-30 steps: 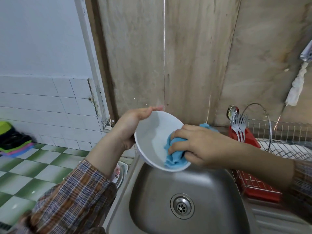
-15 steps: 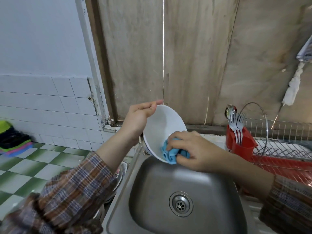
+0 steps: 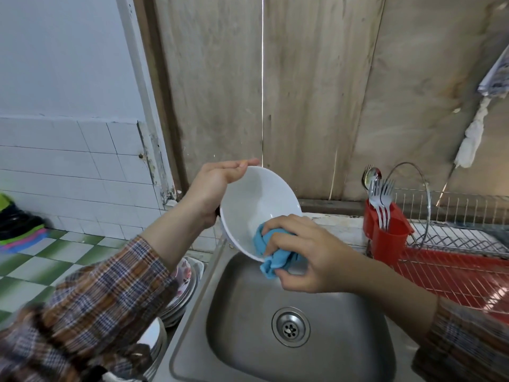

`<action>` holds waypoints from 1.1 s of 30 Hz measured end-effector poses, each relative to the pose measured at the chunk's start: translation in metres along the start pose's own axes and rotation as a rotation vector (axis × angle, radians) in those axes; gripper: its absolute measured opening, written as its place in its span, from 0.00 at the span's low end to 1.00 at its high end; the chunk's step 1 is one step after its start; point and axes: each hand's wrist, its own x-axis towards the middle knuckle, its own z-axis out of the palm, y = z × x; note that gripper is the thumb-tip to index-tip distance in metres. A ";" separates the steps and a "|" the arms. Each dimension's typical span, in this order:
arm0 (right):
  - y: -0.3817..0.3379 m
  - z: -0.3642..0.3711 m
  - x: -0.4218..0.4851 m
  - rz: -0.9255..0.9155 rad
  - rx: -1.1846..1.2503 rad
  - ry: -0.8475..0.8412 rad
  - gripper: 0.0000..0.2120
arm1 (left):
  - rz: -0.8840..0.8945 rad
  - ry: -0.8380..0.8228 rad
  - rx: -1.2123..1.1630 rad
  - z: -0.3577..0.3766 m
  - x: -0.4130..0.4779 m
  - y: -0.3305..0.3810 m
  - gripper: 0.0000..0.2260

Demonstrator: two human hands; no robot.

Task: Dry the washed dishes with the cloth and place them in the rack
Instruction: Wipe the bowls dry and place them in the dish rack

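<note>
My left hand (image 3: 212,191) grips a white bowl (image 3: 253,199) by its upper left rim and holds it tilted over the steel sink (image 3: 248,312), with its inside facing me. My right hand (image 3: 308,255) clutches a bunched blue cloth (image 3: 271,253) and presses it against the bowl's lower right rim. The wire dish rack (image 3: 462,232) on its red tray stands at the right, beyond the sink.
A red cutlery holder (image 3: 385,235) with forks and a spoon stands at the rack's left end. Stacked plates and bowls (image 3: 181,288) sit left of the sink, partly hidden by my left sleeve. A wooden wall rises behind the sink.
The cloth has slid from the bowl's middle down to its lower right rim. The bowl has tipped more upright and shifted slightly.
</note>
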 end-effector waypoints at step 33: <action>0.016 0.002 0.009 0.300 0.571 -0.235 0.12 | 0.077 0.200 -0.254 0.024 -0.022 -0.039 0.09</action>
